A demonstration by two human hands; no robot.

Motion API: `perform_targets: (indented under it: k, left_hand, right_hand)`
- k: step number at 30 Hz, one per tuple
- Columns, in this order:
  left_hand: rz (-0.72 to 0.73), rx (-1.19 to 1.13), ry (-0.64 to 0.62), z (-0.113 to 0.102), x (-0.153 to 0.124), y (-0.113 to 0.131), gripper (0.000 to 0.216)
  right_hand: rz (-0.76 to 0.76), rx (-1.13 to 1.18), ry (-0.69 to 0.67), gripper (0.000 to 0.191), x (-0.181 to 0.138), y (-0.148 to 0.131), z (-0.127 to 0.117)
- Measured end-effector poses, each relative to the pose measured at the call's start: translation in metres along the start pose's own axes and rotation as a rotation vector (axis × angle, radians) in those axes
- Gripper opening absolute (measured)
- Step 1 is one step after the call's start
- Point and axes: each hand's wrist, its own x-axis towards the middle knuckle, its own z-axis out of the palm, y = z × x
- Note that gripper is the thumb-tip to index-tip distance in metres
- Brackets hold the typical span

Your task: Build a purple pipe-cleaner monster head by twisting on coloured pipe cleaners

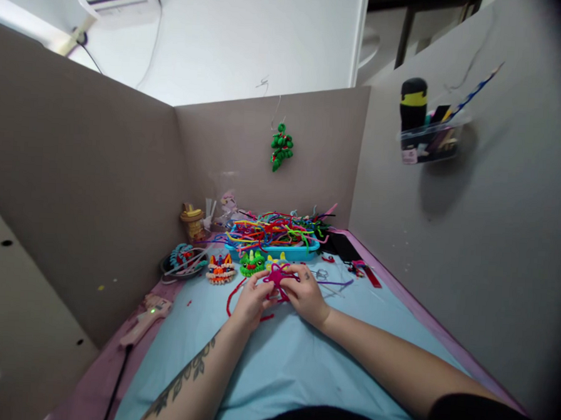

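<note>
Between my two hands is a magenta pipe-cleaner piece [276, 275] bent into several loops, like a flower. My left hand [252, 298] pinches its left side, and the fingers of my right hand [305, 295] close on its right side. A red pipe cleaner [231, 301] lies curved on the cloth beside and partly under my left hand. Just beyond my hands stand a green pipe-cleaner figure [252, 263], an orange and white one [221, 270] and a yellow one [276, 260], the last partly hidden.
A blue tray [287, 254] heaped with coloured pipe cleaners stands at the back. On the left are a bowl [169, 268] of pieces and a pink glue gun [147, 321] with its cord. A black phone-like slab [345, 246] lies back right. Grey partitions [269, 147] enclose the table.
</note>
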Motion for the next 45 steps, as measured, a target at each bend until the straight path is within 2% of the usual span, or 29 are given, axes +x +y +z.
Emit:
perform_targets:
  k: [8,20,32,37,41,45]
  left_hand:
    - [0.072,0.094,0.037,0.006,-0.002,0.0,0.057]
    - [0.319,0.246,0.109,0.004,0.006,-0.015,0.051]
    - [0.137,0.169,0.107,0.007,0.002,-0.006,0.06]
    - [0.267,0.242,0.106,0.004,0.004,-0.006,0.053]
    - [0.425,0.374,0.098,0.003,0.003,-0.005,0.045]
    - [0.508,0.495,0.115,0.002,0.0,-0.005,0.042]
  right_hand:
    - [-0.025,-0.042,-0.002,0.015,0.0,-0.002,0.0]
    - [-0.024,-0.042,-0.016,0.015,-0.001,-0.004,0.004]
    - [0.012,-0.063,-0.027,0.013,0.0,-0.006,-0.001]
    - [0.125,0.002,-0.049,0.008,0.005,-0.011,-0.001]
    - [0.298,0.089,-0.019,0.01,0.006,-0.01,0.004]
    - [0.451,0.134,-0.043,0.01,0.003,-0.004,0.01]
